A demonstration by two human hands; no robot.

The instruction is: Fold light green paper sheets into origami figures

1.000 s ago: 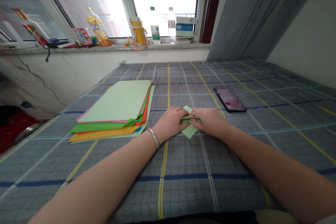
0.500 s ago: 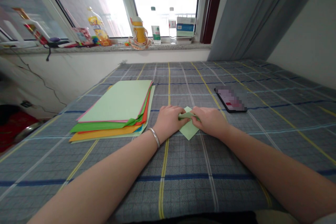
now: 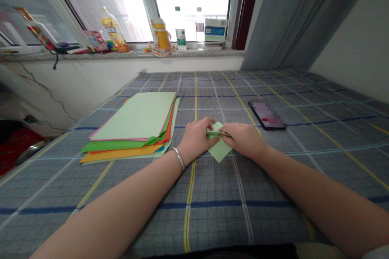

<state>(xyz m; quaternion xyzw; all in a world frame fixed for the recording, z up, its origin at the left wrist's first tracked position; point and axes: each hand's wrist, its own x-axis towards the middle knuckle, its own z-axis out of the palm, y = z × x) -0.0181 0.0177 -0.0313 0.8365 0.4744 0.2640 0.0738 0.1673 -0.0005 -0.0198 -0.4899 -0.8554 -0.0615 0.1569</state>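
Observation:
A small folded piece of light green paper point(image 3: 220, 154) lies on the checked cloth, one corner pointing toward me. Across its middle, a raised flap stands up as a narrow ridge. My left hand point(image 3: 197, 134) grips the paper's left side, with the thumb in front of the ridge and the index finger raised behind it. On the right side, my right hand point(image 3: 241, 136) pinches the other end of the ridge. The fingers of both hands partly hide the paper's side corners.
A stack of coloured paper sheets point(image 3: 139, 115) lies to the left, pale green on top. To the right is a black-edged phone point(image 3: 267, 115). Bottles, including a yellow one point(image 3: 162, 38), and boxes point(image 3: 215, 32) stand on the windowsill point(image 3: 194, 53) beyond the bed.
The left index finger has lifted and spread away from the thumb. The raised flap now looks thinner and more upright, and more of the paper shows in front of it.

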